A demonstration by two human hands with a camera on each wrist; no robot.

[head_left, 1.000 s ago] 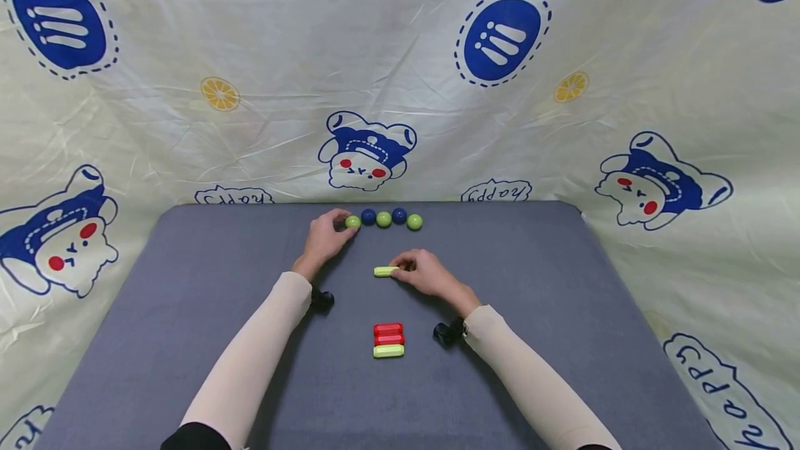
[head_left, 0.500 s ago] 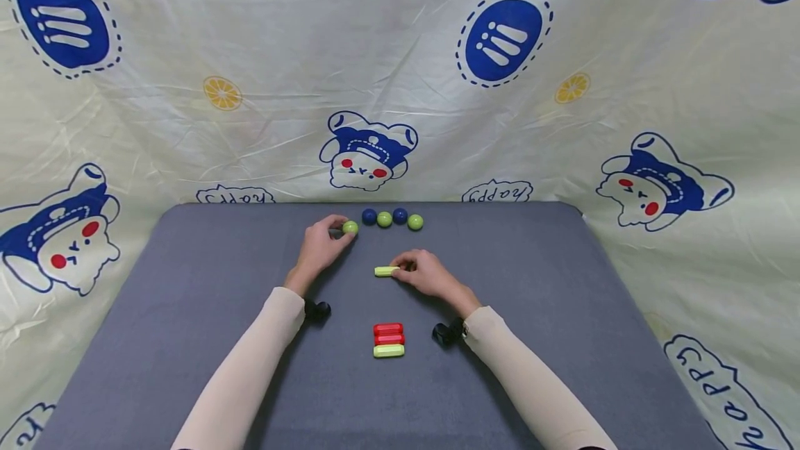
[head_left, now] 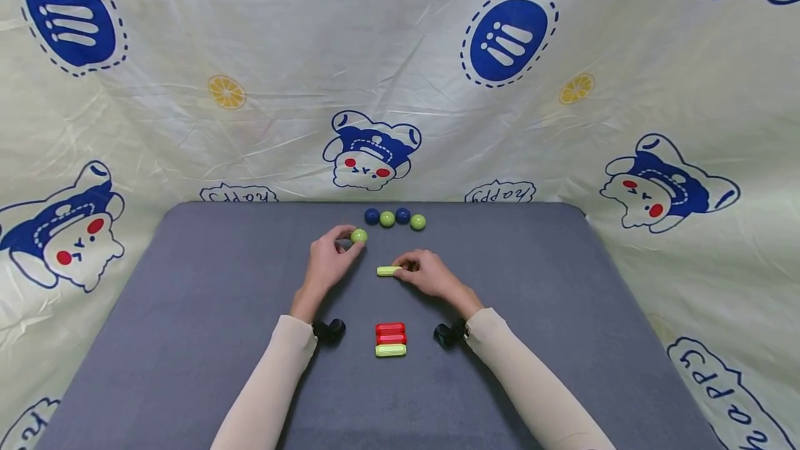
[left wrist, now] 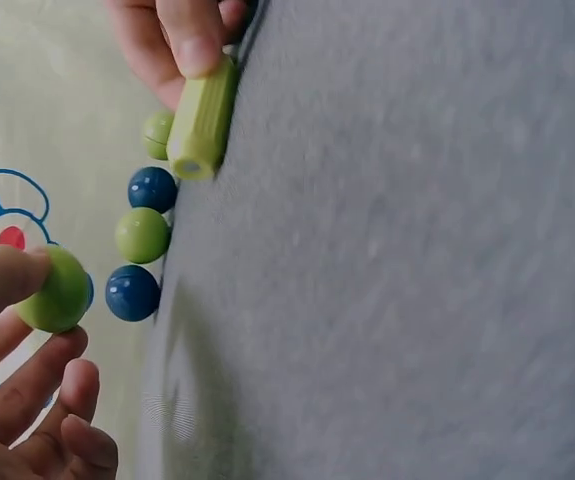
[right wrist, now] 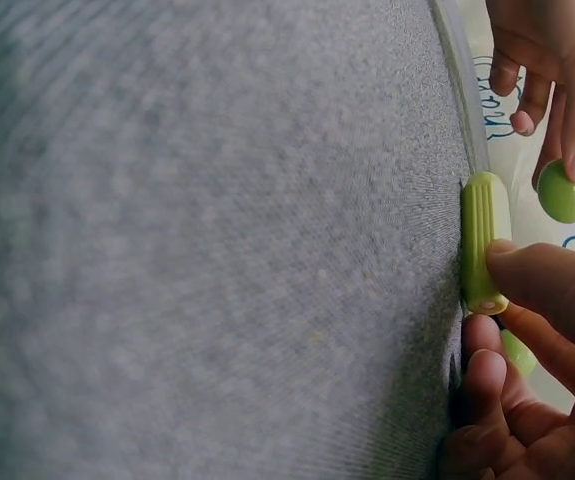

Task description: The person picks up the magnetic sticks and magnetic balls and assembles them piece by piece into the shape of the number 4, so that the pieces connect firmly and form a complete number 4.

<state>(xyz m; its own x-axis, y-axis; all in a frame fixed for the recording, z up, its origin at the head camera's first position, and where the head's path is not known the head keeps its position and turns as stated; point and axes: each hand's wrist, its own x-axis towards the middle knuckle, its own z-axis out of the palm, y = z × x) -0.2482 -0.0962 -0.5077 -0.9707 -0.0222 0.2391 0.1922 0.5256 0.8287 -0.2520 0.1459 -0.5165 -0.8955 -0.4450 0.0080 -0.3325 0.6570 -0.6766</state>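
Between thumb and fingertips, my left hand (head_left: 330, 259) pinches a glossy green ball (head_left: 359, 236); the left wrist view shows the green ball (left wrist: 59, 290) lifted off the table. My right hand (head_left: 428, 274) holds one end of a ribbed yellow-green bar (head_left: 386, 271) low over the tabletop, its thumb along the side in the right wrist view. Beyond both hands a row of balls lines the far edge: a blue ball (head_left: 371, 217), a green ball (head_left: 387, 219), another blue ball (head_left: 403, 216) and another green ball (head_left: 418, 222).
Nearer the front lie two red bars (head_left: 390, 333) side by side, with a yellow-green bar (head_left: 390, 351) against them. All sit on a grey cloth-covered table (head_left: 187, 339). A printed curtain (head_left: 281, 75) hangs right behind the far edge.
My left hand has taken the leftmost green ball out of the row and drawn it nearer, toward the bar. My right hand and its bar stay in place.
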